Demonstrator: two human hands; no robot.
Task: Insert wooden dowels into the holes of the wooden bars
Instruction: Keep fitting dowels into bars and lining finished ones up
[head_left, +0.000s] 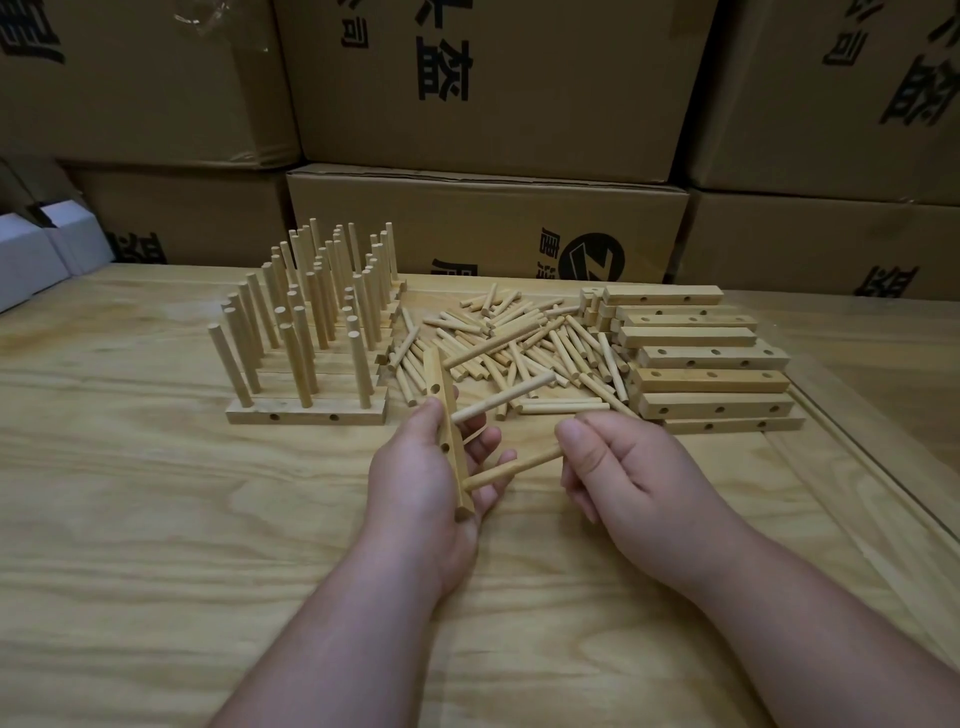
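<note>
At centre frame your left hand (431, 467) grips a bar (450, 441) held nearly on end, thumb on its near face and fingers curled behind. One dowel (501, 401) already juts from its upper hole toward the right. A second dowel (511, 467) meets the bar at its lowest hole; your right hand (618, 462) pinches the outer end of it between thumb and curled fingers. Whether it is fully seated I cannot tell.

Both pieces look like pale, unfinished softwood: light, stiff, dry and matte, so they should not slip. The dowel is a slim, smooth round rod, and I judge it could snap or jam if pushed askew. Hold it near the end and keep it in line with the hole. The bar is square in section with round holes along one face and two more on its side; grip it by the flat faces, clear of the open middle hole.

Just above your hands, loose dowels (519, 343) lie in a criss-cross heap. At right of centre sits a stack of empty bars (711, 379), holes up or facing you. At left of centre stand finished bars (306, 415) in rows, their dowels upright.

All rests on a grained plywood table (156, 519). Brown cardboard boxes (483, 223) with black print fill the top of the frame.
</note>
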